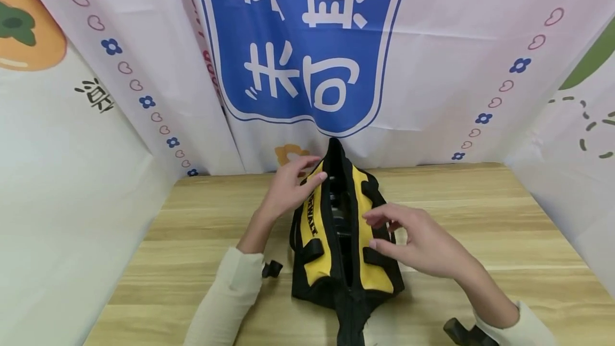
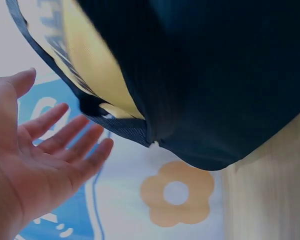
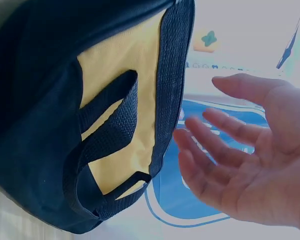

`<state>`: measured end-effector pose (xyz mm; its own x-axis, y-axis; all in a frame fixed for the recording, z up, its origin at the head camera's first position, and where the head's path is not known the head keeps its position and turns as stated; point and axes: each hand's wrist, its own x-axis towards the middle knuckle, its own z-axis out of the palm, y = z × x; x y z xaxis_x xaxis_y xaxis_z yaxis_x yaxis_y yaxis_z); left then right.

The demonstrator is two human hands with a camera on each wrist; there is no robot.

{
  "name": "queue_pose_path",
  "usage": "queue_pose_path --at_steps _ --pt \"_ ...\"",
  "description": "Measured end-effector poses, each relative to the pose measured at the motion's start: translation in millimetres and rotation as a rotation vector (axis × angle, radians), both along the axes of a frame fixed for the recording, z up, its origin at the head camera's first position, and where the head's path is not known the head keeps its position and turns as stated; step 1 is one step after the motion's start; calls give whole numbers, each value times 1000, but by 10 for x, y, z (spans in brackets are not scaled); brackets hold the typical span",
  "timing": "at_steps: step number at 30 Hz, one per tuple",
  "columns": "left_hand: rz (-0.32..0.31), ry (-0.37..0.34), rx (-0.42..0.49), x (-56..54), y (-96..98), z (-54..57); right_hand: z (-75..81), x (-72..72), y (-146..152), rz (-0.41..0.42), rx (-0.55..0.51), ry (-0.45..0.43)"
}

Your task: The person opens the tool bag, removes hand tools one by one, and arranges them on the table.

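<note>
A black and yellow tool bag (image 1: pixel 317 260) with DEWALT lettering stands on the wooden table, its long zip opening parted. Dark objects (image 1: pixel 340 212) show inside through the gap; I cannot tell their kind. By the bag's far left side is my left hand (image 1: pixel 293 183), fingers loosely spread and holding nothing; the left wrist view shows it a little apart from the bag (image 2: pixel 200 90). My right hand (image 1: pixel 418 239) hovers beside the yellow right panel with relaxed fingers and nothing in them. Black webbing handles (image 3: pixel 115 120) hang on that side in the right wrist view.
The wooden table (image 1: pixel 192 260) runs back to a white printed cloth (image 1: pixel 432 95) with a blue sign behind the bag. Cloth also hangs at both sides. Dark pieces (image 1: pixel 272 268) sit by each wrist. The bag's zip end (image 1: pixel 351 319) extends toward the near edge.
</note>
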<state>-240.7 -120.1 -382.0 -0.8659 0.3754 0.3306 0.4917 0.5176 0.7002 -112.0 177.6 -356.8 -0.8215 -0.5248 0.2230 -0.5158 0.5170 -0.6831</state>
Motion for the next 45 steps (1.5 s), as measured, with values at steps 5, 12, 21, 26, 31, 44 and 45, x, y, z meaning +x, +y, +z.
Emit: queue_pose_path --at_steps 5,12,21,26,31,44,45 --pt "45 50 -75 314 -23 42 3 -109 -54 -66 20 66" --pt "59 54 -165 590 31 159 82 -224 -133 -95 25 82" --pt "16 39 -189 694 169 168 89 -308 -280 -142 70 4" --pt "23 5 -181 707 189 147 28 -332 -349 -137 75 -6" --pt "20 -24 -203 714 206 140 -30 -346 -387 -126 77 14" --pt "3 -52 -223 807 -55 257 -46 -299 -250 -207 122 -48" --pt "5 -54 -232 824 -88 272 -51 -294 -230 -216 126 -41"
